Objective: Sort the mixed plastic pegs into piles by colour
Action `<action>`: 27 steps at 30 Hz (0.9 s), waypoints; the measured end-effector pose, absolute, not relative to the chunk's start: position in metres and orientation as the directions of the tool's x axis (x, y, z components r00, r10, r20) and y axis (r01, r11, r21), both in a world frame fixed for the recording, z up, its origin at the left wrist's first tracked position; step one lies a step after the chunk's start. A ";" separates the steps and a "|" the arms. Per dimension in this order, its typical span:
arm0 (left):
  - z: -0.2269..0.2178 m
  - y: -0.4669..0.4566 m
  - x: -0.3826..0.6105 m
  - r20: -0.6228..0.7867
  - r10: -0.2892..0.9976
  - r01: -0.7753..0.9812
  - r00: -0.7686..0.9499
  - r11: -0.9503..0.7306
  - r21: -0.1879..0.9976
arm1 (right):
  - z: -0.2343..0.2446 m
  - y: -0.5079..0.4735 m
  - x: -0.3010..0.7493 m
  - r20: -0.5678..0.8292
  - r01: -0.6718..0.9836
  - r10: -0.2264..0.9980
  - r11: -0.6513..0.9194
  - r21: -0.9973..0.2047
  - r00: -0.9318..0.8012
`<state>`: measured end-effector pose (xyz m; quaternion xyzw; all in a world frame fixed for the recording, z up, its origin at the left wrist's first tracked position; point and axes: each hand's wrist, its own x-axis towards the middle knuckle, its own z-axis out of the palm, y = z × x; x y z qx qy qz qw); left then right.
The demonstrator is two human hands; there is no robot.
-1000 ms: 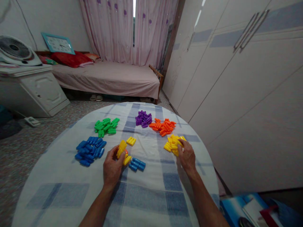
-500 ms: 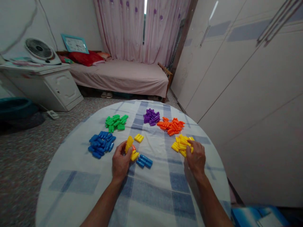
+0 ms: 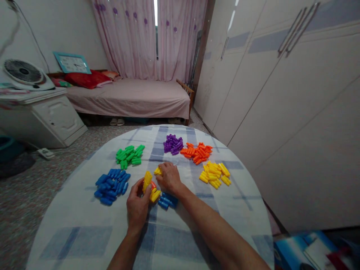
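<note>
My left hand (image 3: 137,204) is closed on a joined cluster of yellow pegs (image 3: 148,185) with an orange-red bit in it, near the middle of the round table (image 3: 84,228). My right hand (image 3: 169,177) reaches across beside it, fingers curled over a small group of yellow pegs (image 3: 157,171). Under my right wrist lies a short row of blue pegs (image 3: 166,201). Sorted heaps ring the hands: blue (image 3: 111,181), green (image 3: 129,154), purple (image 3: 173,143), orange (image 3: 197,151) and yellow (image 3: 215,174).
The table has a white and blue checked cloth. Behind it stand a bed (image 3: 132,97), a white cabinet with a fan (image 3: 24,73), and a wall of wardrobe doors (image 3: 281,93) on the right. A blue box (image 3: 303,249) lies on the floor at lower right.
My right hand left the yellow heap on the right and moved left to the small yellow group beside my left hand. The left hand kept its hold on the cluster.
</note>
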<state>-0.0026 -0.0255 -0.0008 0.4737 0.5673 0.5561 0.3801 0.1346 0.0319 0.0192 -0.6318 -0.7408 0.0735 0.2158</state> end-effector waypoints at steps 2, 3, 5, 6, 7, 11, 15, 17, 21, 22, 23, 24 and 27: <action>0.001 -0.026 -0.002 0.087 0.961 0.112 -0.264 -0.059 0.992 | 0.019 0.032 0.135 0.240 0.913 0.967 0.170 -0.372 -0.083; 0.002 -0.026 -0.002 0.080 0.961 0.105 -0.265 -0.053 0.993 | 0.019 0.030 0.138 0.250 0.910 0.966 0.163 -0.381 -0.068; 0.001 -0.025 -0.002 0.069 0.960 0.100 -0.271 -0.043 0.994 | 0.023 0.021 0.150 0.286 0.899 0.958 0.148 -0.412 -0.027; 0.001 -0.025 -0.002 0.069 0.960 0.104 -0.272 -0.042 0.994 | 0.025 0.015 0.161 0.314 0.895 0.949 0.134 -0.425 0.007; -0.001 -0.025 -0.002 0.076 0.959 0.110 -0.272 -0.047 0.993 | 0.028 0.006 0.174 0.349 0.895 0.936 0.112 -0.431 0.051; -0.005 -0.024 -0.003 0.120 0.957 0.163 -0.263 -0.078 0.984 | 0.037 -0.033 0.245 0.504 0.922 0.821 -0.069 -0.381 0.270; -0.007 -0.024 -0.005 0.147 0.959 0.205 -0.241 -0.098 0.974 | 0.034 -0.067 0.306 0.524 0.903 0.738 -0.300 -0.309 0.425; -0.006 -0.024 -0.005 0.150 0.957 0.201 -0.247 -0.101 0.974 | 0.029 -0.076 0.322 0.501 0.882 0.726 -0.372 -0.290 0.471; -0.002 -0.025 -0.004 0.143 0.951 0.182 -0.275 -0.095 0.979 | 0.018 -0.084 0.330 0.469 0.869 0.733 -0.401 -0.288 0.493; -0.001 -0.025 -0.004 0.133 0.951 0.164 -0.279 -0.089 0.982 | 0.017 -0.084 0.329 0.469 0.870 0.734 -0.397 -0.292 0.492; 0.000 -0.025 -0.003 0.121 0.952 0.144 -0.281 -0.083 0.986 | 0.016 -0.084 0.328 0.470 0.871 0.734 -0.391 -0.296 0.490; 0.000 -0.026 -0.002 0.112 0.954 0.126 -0.278 -0.079 0.989 | 0.017 -0.084 0.326 0.473 0.873 0.736 -0.384 -0.299 0.485; -0.001 -0.026 0.000 0.112 0.962 0.107 -0.250 -0.087 0.990 | 0.022 -0.080 0.314 0.497 0.893 0.749 -0.301 -0.336 0.439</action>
